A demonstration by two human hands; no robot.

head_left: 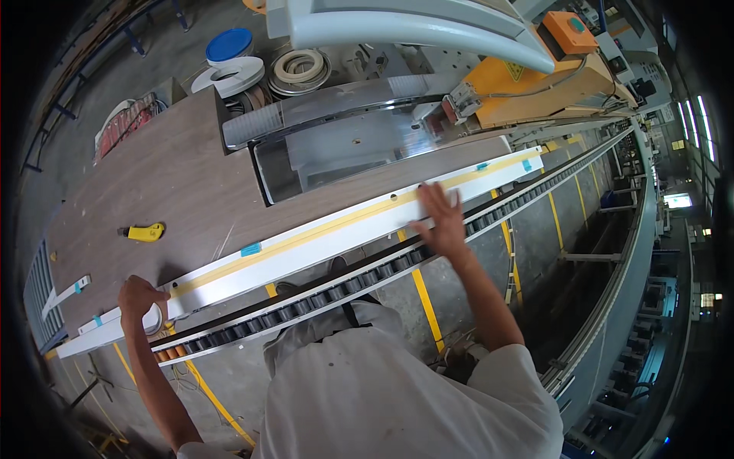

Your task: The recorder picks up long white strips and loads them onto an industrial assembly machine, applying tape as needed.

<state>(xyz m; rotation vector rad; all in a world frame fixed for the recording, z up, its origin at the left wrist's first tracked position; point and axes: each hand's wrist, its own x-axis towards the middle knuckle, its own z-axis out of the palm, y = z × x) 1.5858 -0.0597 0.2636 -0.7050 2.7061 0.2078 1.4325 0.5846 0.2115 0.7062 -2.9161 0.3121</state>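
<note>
A long white strip (329, 251) lies slantwise along the front edge of the brown worktop, with a yellow band (329, 230) running along it. Small teal pieces of tape (251, 249) sit on the strip. Near its left end, my left hand (140, 298) is closed, its thumb reaching to the end of the yellow band. A white rounded thing, apparently a roll (154, 318), shows beneath its fingers. My right hand (442, 220), slightly blurred, is spread over the strip right of the middle, fingers apart, holding nothing.
A yellow utility knife (145, 232) rests on the brown worktop (153, 183). Between me and the strip runs a roller conveyor (321, 294). Behind stand an orange-yellow machine (527, 88), a blue-lidded bucket (229, 46) and coiled rolls (300, 69). A short white piece (67, 294) lies at left.
</note>
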